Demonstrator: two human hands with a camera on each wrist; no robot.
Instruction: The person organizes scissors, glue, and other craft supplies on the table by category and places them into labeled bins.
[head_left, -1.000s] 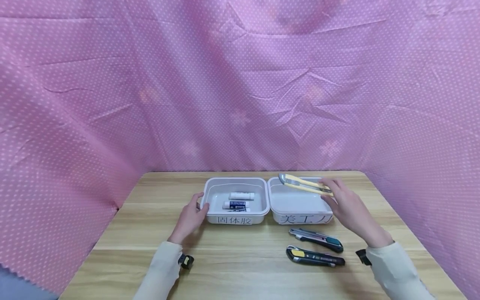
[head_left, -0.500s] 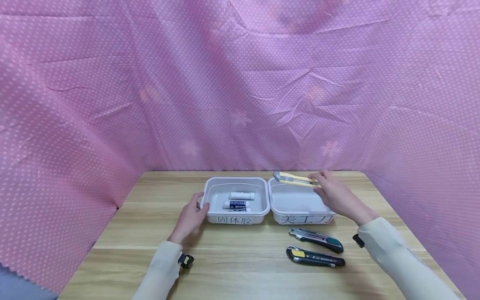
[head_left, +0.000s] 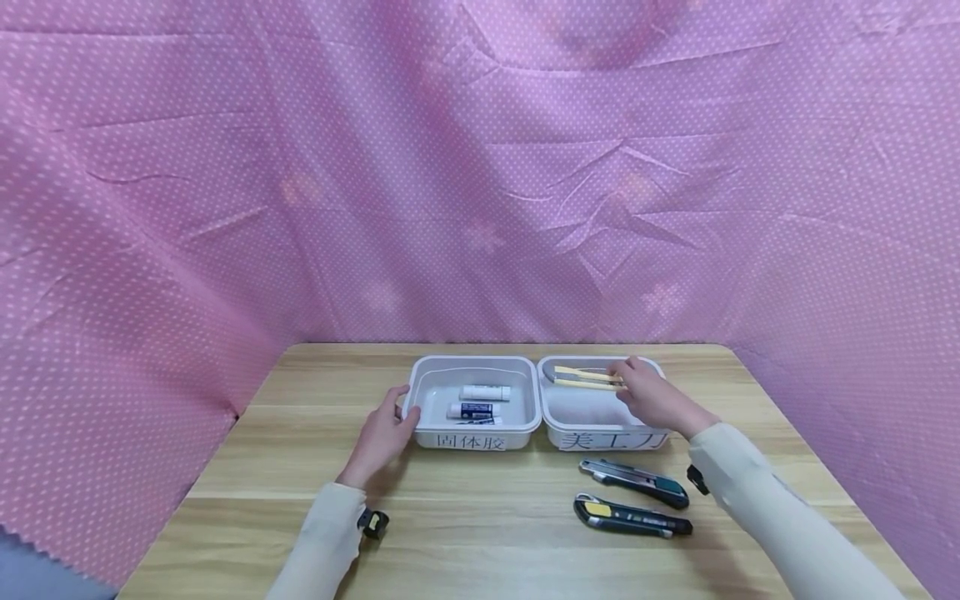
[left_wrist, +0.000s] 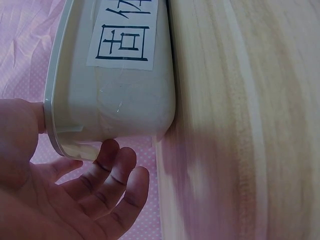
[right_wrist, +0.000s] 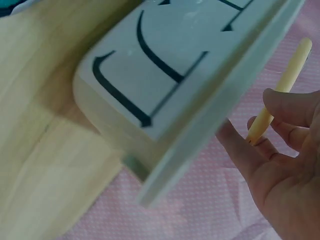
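In the head view my right hand [head_left: 651, 395] pinches the rear end of a yellow utility knife [head_left: 581, 377]. Thumb and fingers hold it in the right wrist view, where its yellow handle [right_wrist: 286, 79] shows. The knife is over the inside of the right white plastic box [head_left: 600, 414]; whether it touches the bottom cannot be told. My left hand [head_left: 381, 435] holds the left end of the other white plastic box [head_left: 512, 437], its thumb at the rim and fingers against the outer wall [left_wrist: 135, 102]. Several glue sticks [head_left: 484, 392] lie in that left box.
Two more utility knives lie on the wooden table [head_left: 480, 533] before the right box: one grey and green [head_left: 633, 482], one black and yellow [head_left: 632, 516]. Both boxes carry paper labels [head_left: 470, 442] in front. A pink dotted cloth [head_left: 480, 183] hangs behind and at the sides.
My right hand has moved left and then down, lowering the yellow utility knife from above the right box to within its rim. The left hand stays in place.
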